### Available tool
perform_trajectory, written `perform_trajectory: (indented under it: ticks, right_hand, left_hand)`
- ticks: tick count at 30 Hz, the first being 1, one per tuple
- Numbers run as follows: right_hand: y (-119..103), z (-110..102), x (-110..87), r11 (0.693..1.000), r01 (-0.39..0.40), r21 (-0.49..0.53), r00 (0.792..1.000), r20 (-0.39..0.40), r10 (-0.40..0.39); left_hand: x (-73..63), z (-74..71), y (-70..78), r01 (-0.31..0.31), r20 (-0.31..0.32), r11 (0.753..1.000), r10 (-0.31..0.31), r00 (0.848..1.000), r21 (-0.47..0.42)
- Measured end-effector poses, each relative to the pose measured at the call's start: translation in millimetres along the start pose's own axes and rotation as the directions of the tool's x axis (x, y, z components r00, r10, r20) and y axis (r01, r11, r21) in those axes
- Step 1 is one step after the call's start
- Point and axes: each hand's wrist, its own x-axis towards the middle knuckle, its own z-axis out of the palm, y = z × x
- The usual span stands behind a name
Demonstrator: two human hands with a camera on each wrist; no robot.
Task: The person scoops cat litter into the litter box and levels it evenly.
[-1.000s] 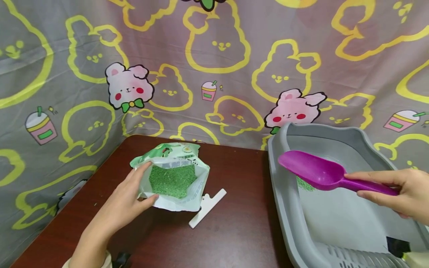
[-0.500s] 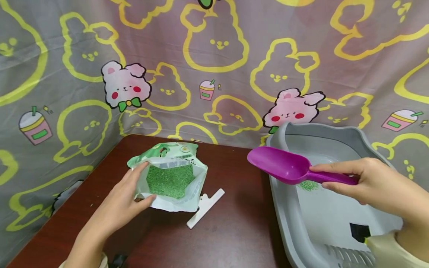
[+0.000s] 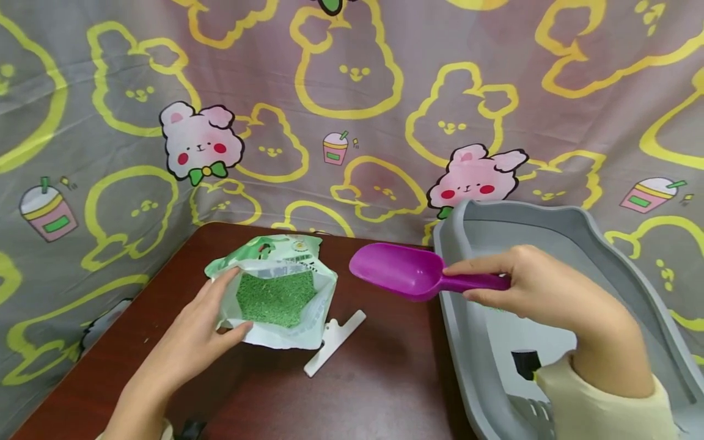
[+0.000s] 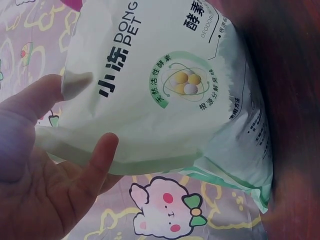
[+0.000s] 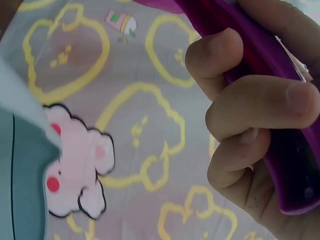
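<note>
An opened pouch (image 3: 308,333) of green pellet litter (image 3: 277,299) stands on the dark table, its mouth facing me. My left hand (image 3: 192,330) holds the pouch by its left side and rim. In the left wrist view, the fingers (image 4: 103,155) lie against the printed white face of the pouch (image 4: 130,120). My right hand (image 3: 541,293) grips the handle of a purple scoop (image 3: 398,269). The scoop's bowl hangs over the table, between the pouch and the grey litter tray (image 3: 459,330), and no pellets show in it. In the right wrist view, curled fingers (image 5: 260,105) wrap the purple handle (image 5: 295,185).
A white sealing clip (image 3: 334,342) lies on the brown table (image 3: 385,391) just right of the pouch. The high-walled tray fills the right side, with a few green pellets on its floor. A patterned curtain (image 3: 308,79) encloses the back and left.
My right hand has carried the scoop leftward, from above the tray to above the table near the pouch. The left hand keeps its hold on the pouch.
</note>
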Motion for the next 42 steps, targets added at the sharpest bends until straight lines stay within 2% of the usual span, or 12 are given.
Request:
perform_trajectory:
  ticks: [6, 19, 31, 36, 42]
  right_hand:
    - [-16.1, 9.3, 16.0, 1.0, 0.021, 0.004, 0.998, 0.067, -0.021]
    - [-37.1, 37.5, 31.9, 0.991, 0.104, 0.087, 0.99, 0.089, -0.111]
    - [-48.8, 67.1, 48.7, 0.974, 0.186, 0.127, 0.976, 0.089, -0.198]
    - [-50.3, 82.0, 56.8, 0.972, 0.183, 0.145, 0.976, 0.094, -0.198]
    - [-47.8, 102.4, 64.9, 0.971, 0.154, 0.185, 0.98, 0.095, -0.174]
  left_hand:
    - [0.8, 0.8, -1.1, -0.015, -0.019, 1.0, 0.015, 1.0, -0.001]
    - [2.3, 0.1, -1.7, -0.034, -0.032, 0.999, 0.034, 0.999, 0.0]
    - [2.6, 0.6, -1.3, -0.014, -0.012, 1.0, 0.014, 1.0, -0.001]
    - [1.7, 1.0, -2.4, 0.012, 0.013, 1.0, -0.012, 1.0, -0.005]
    - [2.8, 0.3, -2.1, 0.006, 0.007, 1.0, -0.006, 1.0, 0.0]
